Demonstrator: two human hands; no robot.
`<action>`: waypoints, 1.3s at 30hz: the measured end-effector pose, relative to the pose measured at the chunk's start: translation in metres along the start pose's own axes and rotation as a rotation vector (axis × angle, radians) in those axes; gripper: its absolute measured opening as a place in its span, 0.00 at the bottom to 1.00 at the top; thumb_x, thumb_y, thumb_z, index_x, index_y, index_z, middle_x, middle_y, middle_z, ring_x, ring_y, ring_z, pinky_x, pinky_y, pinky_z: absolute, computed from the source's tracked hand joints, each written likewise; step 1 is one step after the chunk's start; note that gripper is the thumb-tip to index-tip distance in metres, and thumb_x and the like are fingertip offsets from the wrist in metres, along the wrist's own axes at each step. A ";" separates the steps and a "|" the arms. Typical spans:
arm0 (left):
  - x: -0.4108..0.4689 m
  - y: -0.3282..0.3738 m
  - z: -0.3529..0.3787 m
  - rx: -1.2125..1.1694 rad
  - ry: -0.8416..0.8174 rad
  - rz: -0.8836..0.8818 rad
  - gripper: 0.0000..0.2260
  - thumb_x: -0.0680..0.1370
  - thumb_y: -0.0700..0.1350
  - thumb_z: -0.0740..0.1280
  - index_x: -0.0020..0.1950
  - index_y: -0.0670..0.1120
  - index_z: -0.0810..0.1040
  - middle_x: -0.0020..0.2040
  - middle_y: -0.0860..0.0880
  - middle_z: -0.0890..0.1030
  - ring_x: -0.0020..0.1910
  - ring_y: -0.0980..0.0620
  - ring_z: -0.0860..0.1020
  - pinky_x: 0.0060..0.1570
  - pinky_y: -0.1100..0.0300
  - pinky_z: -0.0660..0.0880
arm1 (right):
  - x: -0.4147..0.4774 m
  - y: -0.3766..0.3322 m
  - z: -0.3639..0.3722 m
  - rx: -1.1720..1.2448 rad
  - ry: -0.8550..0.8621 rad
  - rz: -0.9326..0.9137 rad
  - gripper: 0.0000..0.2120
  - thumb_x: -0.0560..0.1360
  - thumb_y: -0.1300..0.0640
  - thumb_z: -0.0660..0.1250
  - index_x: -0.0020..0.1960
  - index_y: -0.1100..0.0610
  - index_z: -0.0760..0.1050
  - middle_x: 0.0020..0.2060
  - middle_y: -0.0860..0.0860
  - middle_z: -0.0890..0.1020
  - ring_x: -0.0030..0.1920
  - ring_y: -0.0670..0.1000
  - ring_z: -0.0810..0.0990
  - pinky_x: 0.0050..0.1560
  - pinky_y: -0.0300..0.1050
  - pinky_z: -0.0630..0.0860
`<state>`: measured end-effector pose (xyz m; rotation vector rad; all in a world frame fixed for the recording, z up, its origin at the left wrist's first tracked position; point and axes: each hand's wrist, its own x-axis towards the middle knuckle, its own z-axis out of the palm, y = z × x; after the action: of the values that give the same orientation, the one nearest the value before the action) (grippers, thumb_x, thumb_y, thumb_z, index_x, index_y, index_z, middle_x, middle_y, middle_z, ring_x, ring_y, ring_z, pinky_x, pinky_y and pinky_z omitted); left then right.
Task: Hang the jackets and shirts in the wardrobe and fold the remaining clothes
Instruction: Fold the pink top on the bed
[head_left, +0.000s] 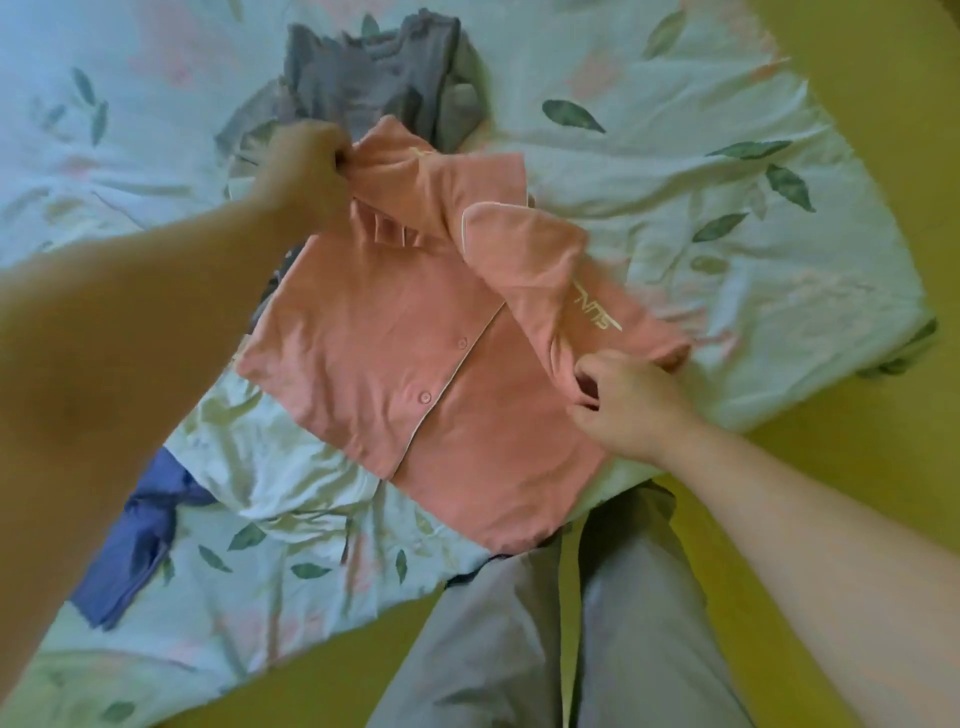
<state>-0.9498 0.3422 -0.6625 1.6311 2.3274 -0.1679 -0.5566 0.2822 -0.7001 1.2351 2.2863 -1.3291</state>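
Leaf-print bedsheet (675, 156) | grey clothes (363, 78) behind pink shirt (395, 322), blue garment (140, 530) beside | left hand (306, 166) and right hand (623, 400) pinch shirt

a single view, worn on the person's head, looks forward and steeply down onto the bed (675, 171). it sits close: the pink shirt (395, 332) fills the centre, the left hand (306, 166) shows at upper left, the right hand (623, 400) at lower right, and the person's own legs (519, 649) reach the bottom edge.
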 end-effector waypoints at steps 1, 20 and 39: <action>-0.020 -0.014 0.010 0.107 -0.088 0.079 0.08 0.71 0.39 0.65 0.48 0.40 0.80 0.49 0.38 0.79 0.50 0.35 0.79 0.46 0.49 0.74 | -0.003 -0.003 0.020 -0.108 -0.054 -0.031 0.14 0.73 0.49 0.68 0.38 0.49 0.63 0.38 0.45 0.71 0.42 0.55 0.76 0.37 0.46 0.65; -0.135 -0.138 0.093 0.360 -0.111 0.562 0.14 0.74 0.32 0.64 0.57 0.38 0.83 0.65 0.37 0.78 0.75 0.37 0.68 0.78 0.38 0.56 | 0.005 -0.026 0.121 -0.341 -0.557 0.187 0.27 0.72 0.40 0.72 0.64 0.53 0.71 0.58 0.53 0.75 0.57 0.58 0.79 0.53 0.50 0.76; -0.143 -0.083 0.109 0.190 -0.162 0.611 0.10 0.76 0.40 0.66 0.57 0.46 0.79 0.53 0.45 0.81 0.53 0.41 0.77 0.51 0.48 0.71 | 0.041 -0.117 0.159 0.052 0.084 0.013 0.13 0.70 0.58 0.71 0.53 0.60 0.77 0.51 0.59 0.81 0.54 0.64 0.78 0.53 0.56 0.75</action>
<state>-0.9641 0.1560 -0.7288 2.2403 1.6438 -0.3744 -0.7028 0.1506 -0.7412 1.3445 2.3098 -1.3647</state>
